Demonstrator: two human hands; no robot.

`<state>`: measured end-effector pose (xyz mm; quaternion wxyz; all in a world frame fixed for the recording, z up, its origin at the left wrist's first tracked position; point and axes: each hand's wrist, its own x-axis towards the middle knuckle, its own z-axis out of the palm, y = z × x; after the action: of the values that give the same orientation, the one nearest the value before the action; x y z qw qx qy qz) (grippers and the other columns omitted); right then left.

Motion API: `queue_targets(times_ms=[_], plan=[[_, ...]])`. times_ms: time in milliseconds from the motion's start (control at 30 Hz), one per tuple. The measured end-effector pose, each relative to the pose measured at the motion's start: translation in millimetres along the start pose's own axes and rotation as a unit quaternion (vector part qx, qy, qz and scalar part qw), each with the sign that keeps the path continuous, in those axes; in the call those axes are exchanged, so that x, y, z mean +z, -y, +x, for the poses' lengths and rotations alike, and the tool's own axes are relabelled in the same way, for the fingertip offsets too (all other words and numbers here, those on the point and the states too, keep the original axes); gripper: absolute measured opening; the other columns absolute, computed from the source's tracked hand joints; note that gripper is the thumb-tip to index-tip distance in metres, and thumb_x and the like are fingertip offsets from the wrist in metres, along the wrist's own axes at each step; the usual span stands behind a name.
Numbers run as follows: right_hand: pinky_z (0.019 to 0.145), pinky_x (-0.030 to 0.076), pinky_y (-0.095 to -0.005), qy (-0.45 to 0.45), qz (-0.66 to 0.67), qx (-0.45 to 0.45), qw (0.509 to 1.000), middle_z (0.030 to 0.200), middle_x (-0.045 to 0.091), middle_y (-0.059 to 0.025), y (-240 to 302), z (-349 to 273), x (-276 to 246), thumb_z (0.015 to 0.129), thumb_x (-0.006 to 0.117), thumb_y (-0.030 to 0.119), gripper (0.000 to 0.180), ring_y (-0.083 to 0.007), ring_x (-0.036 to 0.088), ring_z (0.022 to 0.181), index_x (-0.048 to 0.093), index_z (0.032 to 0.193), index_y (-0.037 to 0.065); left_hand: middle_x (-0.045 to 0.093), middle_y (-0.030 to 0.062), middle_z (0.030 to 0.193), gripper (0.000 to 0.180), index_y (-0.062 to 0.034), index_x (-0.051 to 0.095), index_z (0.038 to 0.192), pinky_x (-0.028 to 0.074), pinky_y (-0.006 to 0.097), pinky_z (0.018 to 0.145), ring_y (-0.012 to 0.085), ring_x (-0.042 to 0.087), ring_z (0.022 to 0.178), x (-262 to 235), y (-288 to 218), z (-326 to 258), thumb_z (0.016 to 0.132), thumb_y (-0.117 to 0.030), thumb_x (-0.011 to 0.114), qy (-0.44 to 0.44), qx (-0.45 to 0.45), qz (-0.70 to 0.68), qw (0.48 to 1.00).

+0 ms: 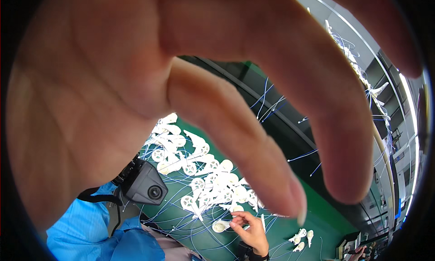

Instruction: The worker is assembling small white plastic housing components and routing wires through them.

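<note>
My left hand [104, 80] looms very close, its palm and long fingers covering most of the upper and left view. Those fingers are bent but spread, with nothing seen between them. Farther down, my right hand [251, 231] hovers at or lies on the green table, fingers loosely curled and apart from the thumb. By its thumb is a white plastic part with a round housing [221, 225]; whether they touch is hard to see. Just beyond the right fingers spreads a heap of similar white parts [210, 184] with thin blue cables, partly hidden by the left hand.
A black camera [145, 184] on a strap shows beside the left palm, above a blue sleeve [77, 229]. Several white parts [299, 238] lie apart on the green table [326, 211]. More cabled parts [378, 91] hang along a rail at right. At lower right, another person's hand [358, 253] shows.
</note>
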<state>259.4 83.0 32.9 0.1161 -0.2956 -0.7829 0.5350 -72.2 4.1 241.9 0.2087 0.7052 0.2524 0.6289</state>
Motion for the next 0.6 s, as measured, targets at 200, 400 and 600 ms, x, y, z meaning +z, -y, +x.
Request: queue_targets(times_ms=[200,400,600], plan=[[0.069,0.048,-0.0218,0.004,0.009,0.019,1.000,0.085,0.067,-0.0056,-6,3,-7,0.083,0.071,0.004,0.032,-0.0088,0.061,0.074,0.062,0.113,-0.001,0.065,0.0238,0.086,0.115,0.0108,0.025,0.139,0.055,0.032,0.060,0.0269,0.066,0.067,2,7,13,0.078,-0.086,0.019,0.012,0.018,-0.036,0.999],[0.067,0.050,-0.0222,-0.016,0.001,-0.020,1.000,0.084,0.067,-0.0050,-17,9,-9,0.083,0.072,0.009,0.033,-0.0084,0.061,0.072,0.063,0.114,0.001,0.065,0.0241,0.084,0.115,0.0110,0.024,0.139,0.055,0.032,0.059,0.0268,0.066,0.064,1,24,22,0.078,-0.086,0.018,0.023,0.045,-0.084,0.995],[0.067,0.043,-0.0248,-0.062,0.046,0.049,0.996,0.083,0.062,-0.0023,27,-12,15,0.083,0.067,0.010,0.027,-0.0107,0.056,0.076,0.063,0.108,0.001,0.065,0.0245,0.083,0.115,0.0112,0.024,0.139,0.055,0.031,0.058,0.0267,0.066,0.062,6,25,21,0.079,-0.086,0.017,-0.054,0.148,-0.065,0.985]])
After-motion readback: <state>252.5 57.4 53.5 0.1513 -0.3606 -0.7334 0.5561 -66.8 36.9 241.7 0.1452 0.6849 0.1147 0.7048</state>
